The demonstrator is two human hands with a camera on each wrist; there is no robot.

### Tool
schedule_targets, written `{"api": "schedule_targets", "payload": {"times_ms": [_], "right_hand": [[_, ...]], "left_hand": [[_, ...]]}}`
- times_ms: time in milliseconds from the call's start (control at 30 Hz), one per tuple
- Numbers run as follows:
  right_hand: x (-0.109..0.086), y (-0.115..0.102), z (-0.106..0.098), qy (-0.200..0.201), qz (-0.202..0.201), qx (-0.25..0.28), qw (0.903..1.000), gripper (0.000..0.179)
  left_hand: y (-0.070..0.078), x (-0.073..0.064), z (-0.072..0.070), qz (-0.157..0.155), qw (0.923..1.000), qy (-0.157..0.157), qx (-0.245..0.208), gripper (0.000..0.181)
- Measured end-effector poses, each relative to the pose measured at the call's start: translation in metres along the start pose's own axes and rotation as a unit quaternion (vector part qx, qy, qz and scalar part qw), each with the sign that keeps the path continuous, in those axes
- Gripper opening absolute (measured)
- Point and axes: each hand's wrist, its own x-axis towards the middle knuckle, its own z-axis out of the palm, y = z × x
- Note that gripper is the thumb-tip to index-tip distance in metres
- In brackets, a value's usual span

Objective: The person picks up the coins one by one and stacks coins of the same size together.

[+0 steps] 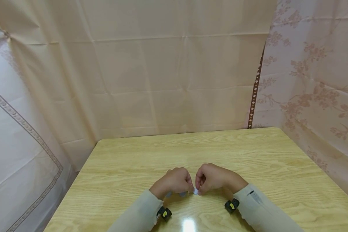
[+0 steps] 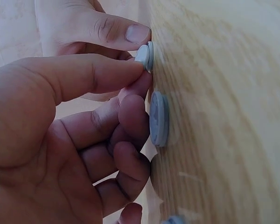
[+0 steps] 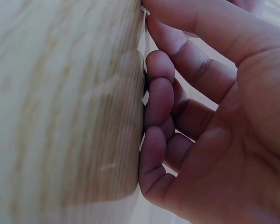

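Thumb and forefinger of my left hand (image 1: 178, 180) pinch a small whitish round disc (image 2: 142, 55) just above the tabletop. It leans against a second thin pale disc (image 2: 150, 56), which stands close to the wood. From the other side my right hand (image 1: 213, 177) reaches the same discs with thumb and forefinger, its thumb at their edge; the contact is mostly hidden. Its other fingers (image 3: 158, 100) curl against the table. A grey-blue disc (image 2: 158, 119) with a raised pattern lies below my left fingers, and another disc (image 2: 174, 220) shows partly at the bottom edge.
The wooden table (image 1: 127, 158) has a light grain and rounded far corners. Beige cloth (image 1: 174, 80) hangs behind it, and flowered cloth (image 1: 316, 80) hangs at the right. A light glare (image 1: 188, 225) shows near the front.
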Motion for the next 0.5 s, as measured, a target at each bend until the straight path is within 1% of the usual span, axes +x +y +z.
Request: {"api": "schedule_targets", "payload": {"times_ms": [267, 500], "right_hand": [[-0.0005, 0.0002, -0.0003, -0.003, -0.002, -0.002, 1.0000, 0.015], [-0.0002, 0.0017, -0.0004, -0.001, -0.006, -0.002, 1.0000, 0.016]], "left_hand": [[-0.0011, 0.0011, 0.0040, -0.006, 0.9999, 0.009, -0.009, 0.025], [0.0013, 0.0021, 0.0037, -0.011, 0.9998, 0.011, -0.009, 0.024]]}}
